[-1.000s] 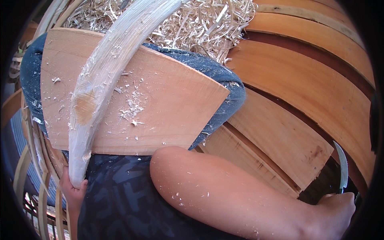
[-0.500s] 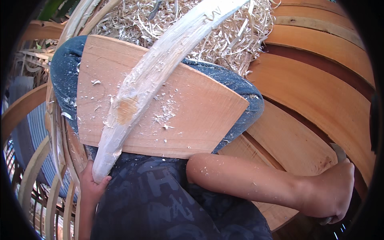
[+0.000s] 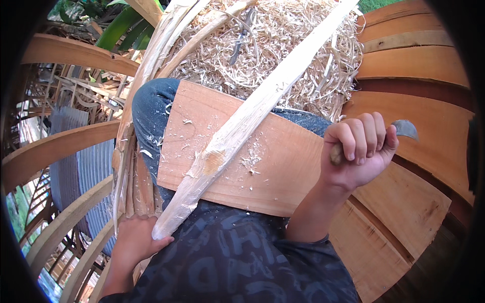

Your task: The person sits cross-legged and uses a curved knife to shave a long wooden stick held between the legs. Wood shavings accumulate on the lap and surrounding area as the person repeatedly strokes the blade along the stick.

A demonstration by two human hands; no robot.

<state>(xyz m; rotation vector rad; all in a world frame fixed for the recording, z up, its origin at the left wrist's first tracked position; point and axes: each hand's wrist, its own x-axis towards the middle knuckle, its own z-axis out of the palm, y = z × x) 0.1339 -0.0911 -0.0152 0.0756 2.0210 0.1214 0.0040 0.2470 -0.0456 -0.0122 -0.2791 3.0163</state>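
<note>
A pale, shaved length of wood (image 3: 252, 108) slants across a flat wooden board (image 3: 283, 174) lying over my legs. My left hand (image 3: 134, 240) grips its lower end, thumb against the near side. A brown patch shows on the wood above that end. My right hand (image 3: 358, 146), raised over the board's right side, is closed round the handle of a small curved knife (image 3: 406, 130). Its hooked blade sticks out past my thumb, apart from the wood. Loose shavings (image 3: 251, 160) are scattered on the board.
A big heap of curled shavings (image 3: 212, 65) lies beyond my knees, with another knife (image 3: 236, 48) on it. Long wood strips (image 3: 151, 60) stand along my left. Curved slats (image 3: 70, 136) are further left. Wide orange-brown planks (image 3: 414, 108) run down the right.
My right hand has swung up and inward with the curved knife from the far lower right. The view has shifted, placing the board and wood further right. My left hand stays at the wood's end.
</note>
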